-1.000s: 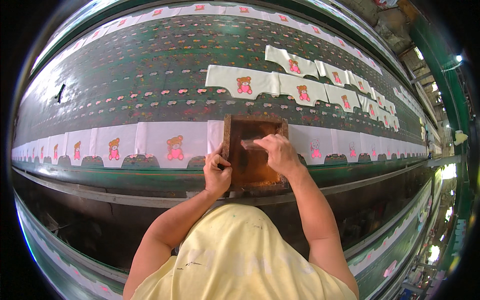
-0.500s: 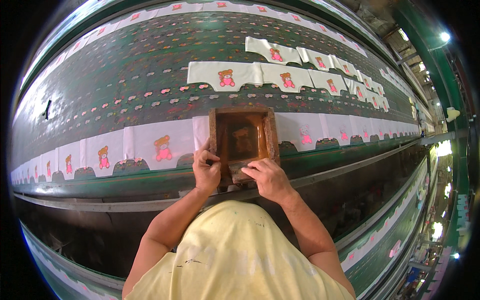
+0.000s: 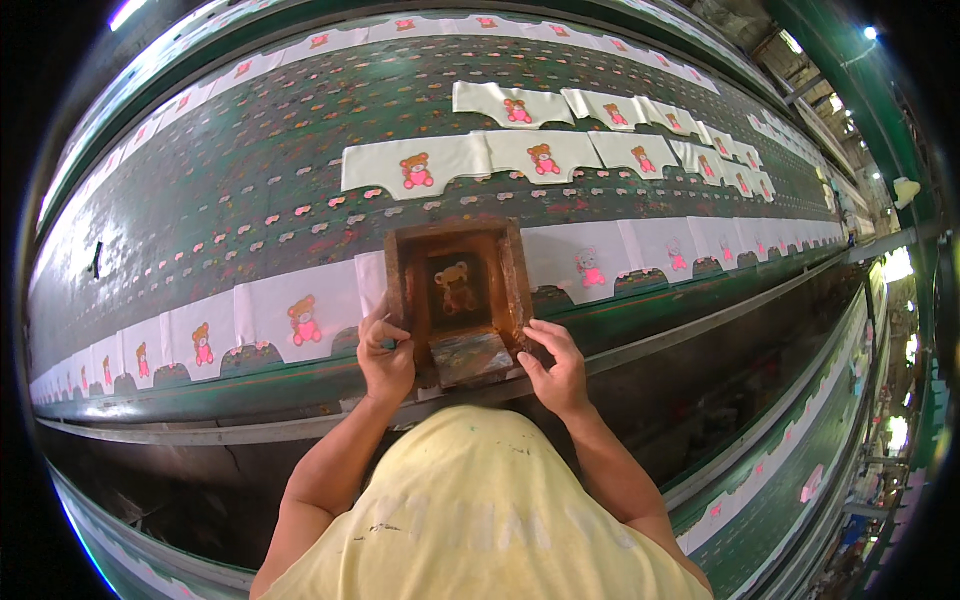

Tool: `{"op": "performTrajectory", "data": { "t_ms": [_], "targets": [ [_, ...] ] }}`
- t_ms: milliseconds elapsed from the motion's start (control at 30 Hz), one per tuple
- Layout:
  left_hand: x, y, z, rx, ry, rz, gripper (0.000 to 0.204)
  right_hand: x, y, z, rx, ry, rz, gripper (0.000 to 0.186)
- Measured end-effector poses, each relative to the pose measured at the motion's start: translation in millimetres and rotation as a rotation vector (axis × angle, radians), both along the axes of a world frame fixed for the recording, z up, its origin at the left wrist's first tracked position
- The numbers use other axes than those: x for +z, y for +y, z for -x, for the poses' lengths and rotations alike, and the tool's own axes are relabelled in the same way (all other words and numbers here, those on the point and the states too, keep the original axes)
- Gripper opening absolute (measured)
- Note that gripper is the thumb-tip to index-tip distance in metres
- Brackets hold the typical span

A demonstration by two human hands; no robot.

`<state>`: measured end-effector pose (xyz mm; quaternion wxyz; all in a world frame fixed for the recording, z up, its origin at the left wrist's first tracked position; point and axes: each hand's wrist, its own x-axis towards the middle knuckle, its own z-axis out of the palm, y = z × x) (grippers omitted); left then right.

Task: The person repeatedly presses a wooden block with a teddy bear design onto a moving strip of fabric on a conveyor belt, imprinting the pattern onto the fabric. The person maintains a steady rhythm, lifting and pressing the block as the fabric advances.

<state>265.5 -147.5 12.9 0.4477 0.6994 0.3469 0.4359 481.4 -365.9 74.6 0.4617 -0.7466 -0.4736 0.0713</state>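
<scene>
A brown wooden screen printing frame (image 3: 397, 262) stands over the row of white fabric pieces, its dark mesh bearing a bear-shaped stencil (image 3: 456, 287). Brown ink coats its inner walls. At the frame's near end rests a flat squeegee (image 3: 470, 360), smeared and greyish, with no hand on it. My left hand (image 3: 387, 358) grips the near left side, fingers curled. My right hand (image 3: 556, 365) has finger and thumb at the near right corner, pinching the edge. Left of the frame lies a fabric piece with a brown and pink bear (image 3: 304, 321); right of it, one piece's bear (image 3: 590, 267) has a pink body and a pale head.
The long green table (image 3: 300, 245) carries more printed white pieces (image 3: 415, 168) beyond the frame and rows of small ink marks. A metal rail (image 3: 250, 433) runs along its near edge. Another table with white pieces (image 3: 745, 500) is at the lower right.
My right hand has left the squeegee and moved right to the frame's near right corner. The squeegee now lies flatter, and the bear stencil shows more clearly. My left hand keeps its hold.
</scene>
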Motion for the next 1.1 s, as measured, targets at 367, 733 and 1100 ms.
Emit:
{"op": "performTrajectory", "data": {
  "t_ms": [367, 733, 1100],
  "targets": [
    [8, -66, -123, -0.057, -0.056, -0.073, 0.027, -17, -79, -112, -0.032, 0.232, -0.047, 0.035],
    [-18, -129, -235, -0.063, -0.151, 0.180, 0.029, -28, -147, -226, -0.014, 0.197, -0.073, 0.035],
    [-19, -132, -245, -0.030, -0.245, 0.416, 0.025, -6, -134, -226, 0.172, -0.170, -0.059, 0.040]
  ]
}}
